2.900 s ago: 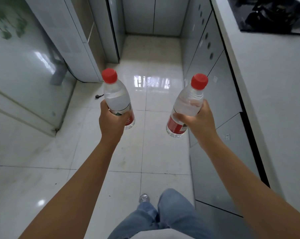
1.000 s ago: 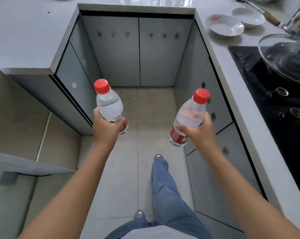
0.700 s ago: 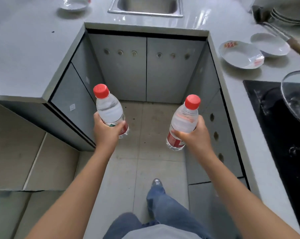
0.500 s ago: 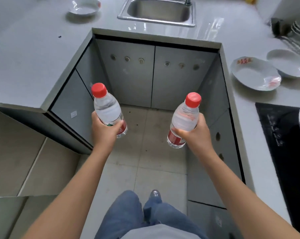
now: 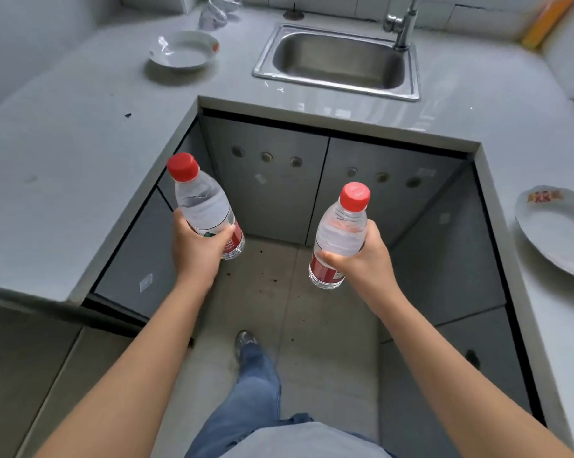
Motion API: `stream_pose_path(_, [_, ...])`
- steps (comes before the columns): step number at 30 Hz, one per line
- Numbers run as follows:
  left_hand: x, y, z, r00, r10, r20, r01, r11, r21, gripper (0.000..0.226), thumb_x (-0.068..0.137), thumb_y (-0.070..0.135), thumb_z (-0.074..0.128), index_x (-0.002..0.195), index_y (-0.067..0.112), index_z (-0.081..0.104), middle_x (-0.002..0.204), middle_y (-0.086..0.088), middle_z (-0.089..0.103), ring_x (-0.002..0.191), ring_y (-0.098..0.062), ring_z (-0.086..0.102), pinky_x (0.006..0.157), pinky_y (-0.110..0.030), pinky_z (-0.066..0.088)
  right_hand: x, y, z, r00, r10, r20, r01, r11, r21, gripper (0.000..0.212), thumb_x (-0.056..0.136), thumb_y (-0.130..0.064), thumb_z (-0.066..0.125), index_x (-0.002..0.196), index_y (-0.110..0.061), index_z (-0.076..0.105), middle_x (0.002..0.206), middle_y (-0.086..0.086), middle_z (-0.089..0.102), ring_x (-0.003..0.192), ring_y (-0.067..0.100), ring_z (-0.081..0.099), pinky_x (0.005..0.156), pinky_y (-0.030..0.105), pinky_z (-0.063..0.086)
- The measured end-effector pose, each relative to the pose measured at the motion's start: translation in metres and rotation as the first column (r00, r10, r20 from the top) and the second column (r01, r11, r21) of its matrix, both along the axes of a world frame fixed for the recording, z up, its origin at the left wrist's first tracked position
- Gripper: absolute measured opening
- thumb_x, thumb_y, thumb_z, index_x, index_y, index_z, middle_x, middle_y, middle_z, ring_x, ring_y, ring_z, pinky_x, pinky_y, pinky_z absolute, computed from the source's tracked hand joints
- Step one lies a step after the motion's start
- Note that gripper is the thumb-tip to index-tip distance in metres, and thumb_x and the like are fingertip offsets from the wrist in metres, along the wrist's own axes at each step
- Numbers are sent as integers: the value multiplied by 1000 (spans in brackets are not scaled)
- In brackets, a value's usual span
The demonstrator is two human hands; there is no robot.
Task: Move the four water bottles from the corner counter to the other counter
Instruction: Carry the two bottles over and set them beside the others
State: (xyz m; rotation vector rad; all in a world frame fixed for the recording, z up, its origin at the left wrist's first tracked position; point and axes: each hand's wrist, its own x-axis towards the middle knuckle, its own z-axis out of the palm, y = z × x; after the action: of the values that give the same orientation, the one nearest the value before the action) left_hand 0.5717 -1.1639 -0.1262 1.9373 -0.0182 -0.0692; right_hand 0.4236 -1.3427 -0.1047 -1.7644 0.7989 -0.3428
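Right now I have two water bottles in the air, one per hand, both over the floor between the counters. My left hand (image 5: 198, 249) is wrapped tight around the lower half of the left bottle (image 5: 203, 206), fingers closed over its red label, and the bottle leans a little to the left with its red cap up. My right hand (image 5: 361, 259) is clamped around the middle of the right bottle (image 5: 340, 236), thumb across the front, red label showing below my grip. Both bottles are clear, capped and look nearly full of water. The left counter (image 5: 64, 166) has wide bare room running right up to its near edge, which sits just beside my left bottle. Far ahead, the steel sink (image 5: 338, 59) looks empty, with a tap (image 5: 402, 24) at its far right corner. I count two white dishes: one bowl (image 5: 183, 52) far left of the sink, and one plate (image 5: 556, 233) on the right counter (image 5: 510, 104), close to that counter's inner edge.
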Motion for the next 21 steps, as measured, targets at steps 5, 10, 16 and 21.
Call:
stream_pose_path(5, [75, -17, 20, 999, -46, -3, 46, 998, -49, 62, 71, 16, 78, 122, 18, 43, 111, 6, 55, 97, -13, 56, 72, -15, 43, 84, -8, 7, 1000, 14, 8, -14, 1000, -8, 61, 62, -18, 81, 114, -18, 49, 102, -7, 62, 98, 15, 62, 90, 42, 52])
stream_pose_path(10, [134, -21, 40, 999, -33, 12, 34, 997, -63, 70, 71, 21, 78, 129, 18, 39, 123, -3, 56, 111, -20, 56, 86, -33, 52, 157, -11, 19, 998, 27, 51, -25, 999, -39, 62, 61, -19, 82, 114, -18, 49, 106, -3, 62, 98, 15, 62, 89, 41, 52])
stream_pose_path(16, [185, 2, 61, 994, 102, 38, -97, 988, -119, 75, 69, 24, 80, 131, 21, 38, 129, -1, 55, 114, -18, 55, 91, -28, 47, 236, -10, 41, 984, 138, 114, -131, 989, -66, 62, 63, -20, 82, 115, -20, 49, 112, -1, 60, 102, 14, 60, 92, 40, 51])
stream_pose_path(21, [210, 42, 71, 959, 273, 77, -266, 959, -97, 75, 70, 22, 79, 132, 17, 38, 129, -3, 55, 117, -21, 54, 97, -34, 48, 302, 10, 57, 938, 306, 162, -300, 952, -61, 60, 62, -20, 81, 113, -23, 49, 109, -2, 61, 99, 13, 61, 91, 44, 52])
